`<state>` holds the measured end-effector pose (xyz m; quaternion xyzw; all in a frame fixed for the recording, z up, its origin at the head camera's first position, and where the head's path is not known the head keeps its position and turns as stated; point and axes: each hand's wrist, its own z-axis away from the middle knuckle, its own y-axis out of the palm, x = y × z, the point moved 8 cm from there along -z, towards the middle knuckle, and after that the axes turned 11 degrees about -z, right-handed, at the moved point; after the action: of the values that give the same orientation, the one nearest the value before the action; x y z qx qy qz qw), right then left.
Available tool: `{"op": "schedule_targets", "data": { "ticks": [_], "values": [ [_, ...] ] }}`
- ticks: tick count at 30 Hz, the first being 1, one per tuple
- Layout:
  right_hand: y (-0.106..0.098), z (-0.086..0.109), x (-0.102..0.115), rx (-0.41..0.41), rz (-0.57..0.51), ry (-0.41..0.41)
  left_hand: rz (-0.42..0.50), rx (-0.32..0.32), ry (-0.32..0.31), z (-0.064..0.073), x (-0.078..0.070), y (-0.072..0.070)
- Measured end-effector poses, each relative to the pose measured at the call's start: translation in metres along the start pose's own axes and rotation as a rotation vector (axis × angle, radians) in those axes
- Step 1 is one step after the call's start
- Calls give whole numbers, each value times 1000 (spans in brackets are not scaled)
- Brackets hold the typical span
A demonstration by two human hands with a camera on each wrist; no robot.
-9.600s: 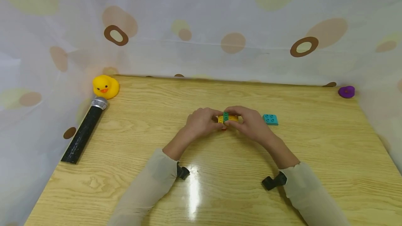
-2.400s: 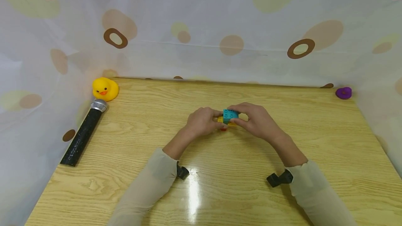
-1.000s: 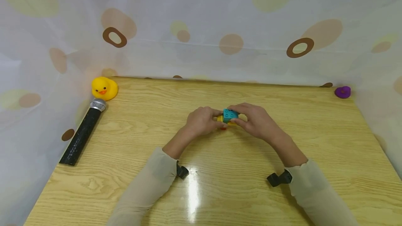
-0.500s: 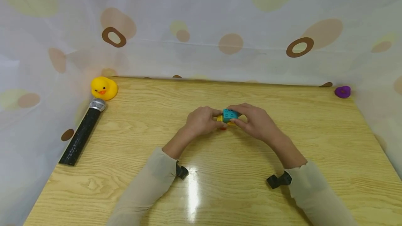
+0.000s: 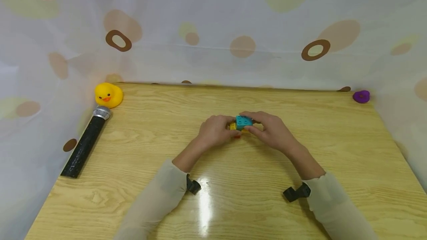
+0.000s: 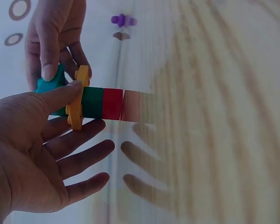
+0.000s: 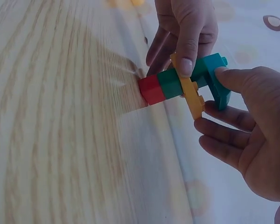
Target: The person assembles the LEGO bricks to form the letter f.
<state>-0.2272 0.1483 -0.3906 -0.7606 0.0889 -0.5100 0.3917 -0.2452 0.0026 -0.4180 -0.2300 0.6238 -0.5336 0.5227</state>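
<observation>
A stack of toy building bricks stands upright on the wooden table. From the bottom it has a red brick (image 7: 152,89), a green brick (image 7: 170,83), a long yellow brick (image 7: 192,99), another green one mostly hidden, and a teal brick (image 5: 244,120) on top. My left hand (image 5: 215,130) pinches the stack at the yellow brick between thumb and index finger, the other fingers spread in the left wrist view. With thumb and fingers, my right hand (image 5: 271,129) grips the teal brick, which overhangs the right side of the stack.
A yellow rubber duck (image 5: 108,95) and a black microphone (image 5: 86,142) lie at the table's left edge. In the far right corner sits a small purple toy (image 5: 361,96). A spotted white curtain (image 5: 207,21) closes off the back and sides.
The teal brick, lying on the table right of the hands in the oldest frame, is now atop the stack in my right hand. Over the last second the hands have hardly moved.
</observation>
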Motion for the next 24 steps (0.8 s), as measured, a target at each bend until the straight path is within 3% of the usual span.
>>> {"op": "schedule_targets", "data": {
  "ticks": [3, 9, 13, 18, 24],
  "values": [
    [-2, 0, 0, -33, -23, 0, 86, -11, -3, 1, 1, -1],
    [-12, 1, -4, -123, -119, 23, 436, -27, -42, 0, 6, -5],
    [-15, 2, -9, -165, -150, 83, 608, -22, -72, 0, 8, -8],
    [-13, 1, -18, -156, -226, 192, 737, 10, -88, 0, 8, -5],
    [-5, -1, -30, -113, -333, 268, 777, 48, -121, -5, 11, 3]
  ]
}}
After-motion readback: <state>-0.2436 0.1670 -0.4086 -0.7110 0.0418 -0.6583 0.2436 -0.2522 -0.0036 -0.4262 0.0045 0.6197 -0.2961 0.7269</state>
